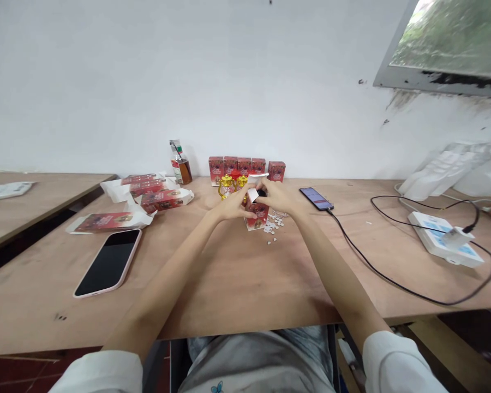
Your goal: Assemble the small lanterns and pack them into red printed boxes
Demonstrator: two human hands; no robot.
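Both of my hands meet over a small red carton point(257, 216) that stands upright on the wooden table point(237, 284). My left hand point(231, 208) grips its left side with curled fingers. At the open top flap, my right hand point(279, 198) has its fingers closed on the box's upper edge. Several small white pieces point(273, 226) lie scattered on the table just right of the box. Two little gold and red lantern toys point(232, 184) stand right behind my hands.
A row of red cartons point(245, 165) lines the wall, with a brown bottle point(181, 166) to their left. Flat red cartons point(147, 196) lie at left, beside a dark phone point(109, 262). A second phone point(316, 198) is cabled to a power strip point(445, 239) at right.
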